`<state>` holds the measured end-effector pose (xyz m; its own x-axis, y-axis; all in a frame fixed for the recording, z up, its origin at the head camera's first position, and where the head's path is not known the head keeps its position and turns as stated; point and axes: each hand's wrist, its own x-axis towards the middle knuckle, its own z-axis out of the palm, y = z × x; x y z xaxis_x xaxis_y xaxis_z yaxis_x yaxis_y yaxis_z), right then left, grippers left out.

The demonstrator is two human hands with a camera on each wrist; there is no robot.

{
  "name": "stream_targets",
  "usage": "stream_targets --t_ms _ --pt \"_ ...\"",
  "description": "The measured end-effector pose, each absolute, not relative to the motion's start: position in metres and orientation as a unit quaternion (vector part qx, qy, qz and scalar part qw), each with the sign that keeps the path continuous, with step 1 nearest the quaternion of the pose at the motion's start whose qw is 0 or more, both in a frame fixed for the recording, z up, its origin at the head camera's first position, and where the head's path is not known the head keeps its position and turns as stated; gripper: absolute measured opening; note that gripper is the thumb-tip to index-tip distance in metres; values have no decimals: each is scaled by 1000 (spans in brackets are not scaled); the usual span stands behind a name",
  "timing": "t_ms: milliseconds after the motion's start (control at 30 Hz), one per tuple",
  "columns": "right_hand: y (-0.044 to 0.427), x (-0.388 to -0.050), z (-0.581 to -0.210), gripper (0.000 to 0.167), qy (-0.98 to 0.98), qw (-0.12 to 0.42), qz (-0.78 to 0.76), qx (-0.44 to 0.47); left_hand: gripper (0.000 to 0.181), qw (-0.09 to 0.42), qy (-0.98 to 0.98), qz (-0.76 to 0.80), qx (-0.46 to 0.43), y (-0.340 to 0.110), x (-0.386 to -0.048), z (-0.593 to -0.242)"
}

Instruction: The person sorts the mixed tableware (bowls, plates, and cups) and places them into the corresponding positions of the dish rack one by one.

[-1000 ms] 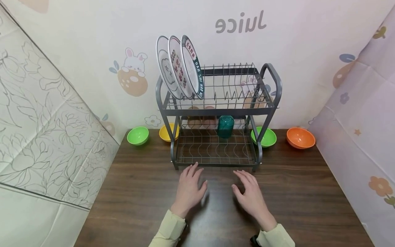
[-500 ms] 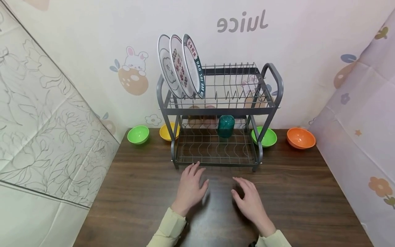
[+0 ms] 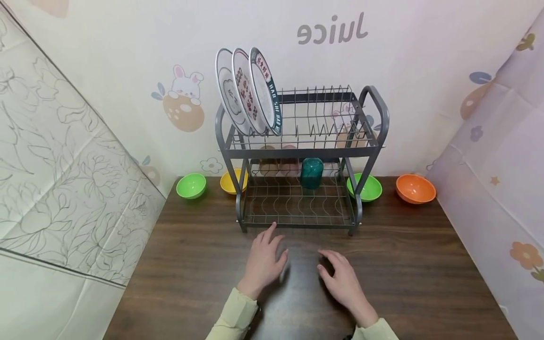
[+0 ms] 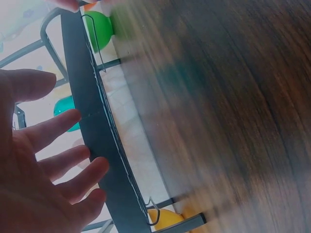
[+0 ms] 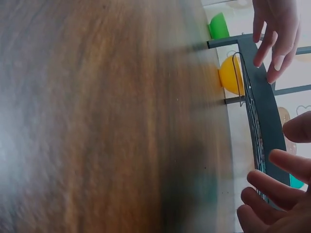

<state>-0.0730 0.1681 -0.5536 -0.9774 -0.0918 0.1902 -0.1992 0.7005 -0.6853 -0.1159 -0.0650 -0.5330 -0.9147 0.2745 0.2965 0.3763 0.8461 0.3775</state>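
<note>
Just past the left hand (image 3: 262,265), which is closer than the right hand (image 3: 342,279), the wide rack (image 3: 301,153) stretches sideways, and all the fingers are loose, holding nothing.

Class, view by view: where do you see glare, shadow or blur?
Head view: pale sheen on the dark brown wooden table between the left hand and right hand, soft shadows beside both; left wrist view: haze, blurred wood grain; right wrist view: glare at left edge.
</note>
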Motion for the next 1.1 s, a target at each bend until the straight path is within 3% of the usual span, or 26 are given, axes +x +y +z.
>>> stream_targets --t_ms 400,867,1100 --pt "163 -66 -563 23 -922 4 381 74 35 111 -952 -225 -174 -62 -112 -535" --pt "157 -66 -566 14 -922 8 379 82 29 120 -943 -247 -187 -59 -110 -548" --pt "151 -69 -569 12 -919 2 384 85 30 83 -944 -239 -210 -53 -105 -557"
